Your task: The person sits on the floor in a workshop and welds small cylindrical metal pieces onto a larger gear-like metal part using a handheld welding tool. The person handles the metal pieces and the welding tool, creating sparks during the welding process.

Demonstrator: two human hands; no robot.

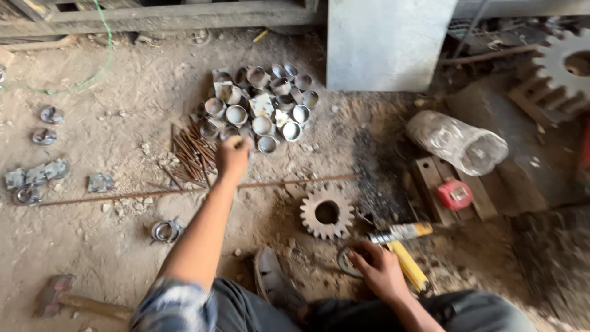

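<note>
My left hand [233,157] is stretched out to the near edge of a pile of short cut pipe pieces [261,101] on the dirt floor. Its fingers are curled and blurred, and I cannot tell whether it holds a piece. A bundle of rusty short rods [190,157] lies just to its left. My right hand [376,267] is close to my knee, fingers closed over a dark metal ring [342,261] lying on the ground. Next to it lies a yellow-handled tool [409,255].
A steel gear wheel [327,212] lies between my hands, with a long thin rod [153,193] across the floor. A hammer [61,298] is at lower left, metal brackets [37,178] at far left. A red tape measure [455,195], a plastic-wrapped roll [458,141] and a large gear [568,61] are on the right.
</note>
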